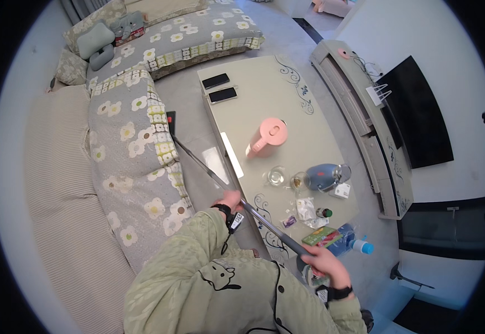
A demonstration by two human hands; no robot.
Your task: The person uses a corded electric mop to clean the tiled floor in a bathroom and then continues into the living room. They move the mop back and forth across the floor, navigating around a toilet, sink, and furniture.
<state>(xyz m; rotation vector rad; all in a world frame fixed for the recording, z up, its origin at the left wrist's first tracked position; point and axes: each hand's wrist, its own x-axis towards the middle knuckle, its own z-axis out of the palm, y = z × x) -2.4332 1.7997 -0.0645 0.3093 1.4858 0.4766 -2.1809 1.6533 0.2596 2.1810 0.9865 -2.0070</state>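
Both my hands are closed around a grey metal pole (267,223) that runs slantwise over the edge of the coffee table (296,154). My left hand (232,199) grips it partway along. Farther back, near the handle's end, my right hand (325,262) has hold of the dark grey grip (296,244). At the far end the pole meets a flat dark head with a red patch, probably a flat mop head (171,122). That head lies on the tiled floor (192,100) against the sofa's front, and the sofa cover may hide part of it.
A pink jug (272,132), a glass cup (276,176), a blue thermos-like jug (322,177) and a small dark bottle (324,213) stand on the table. Two smartphones (222,95) lie at its far end. The sofa (130,167) borders the left; a TV cabinet (351,100) borders the right.
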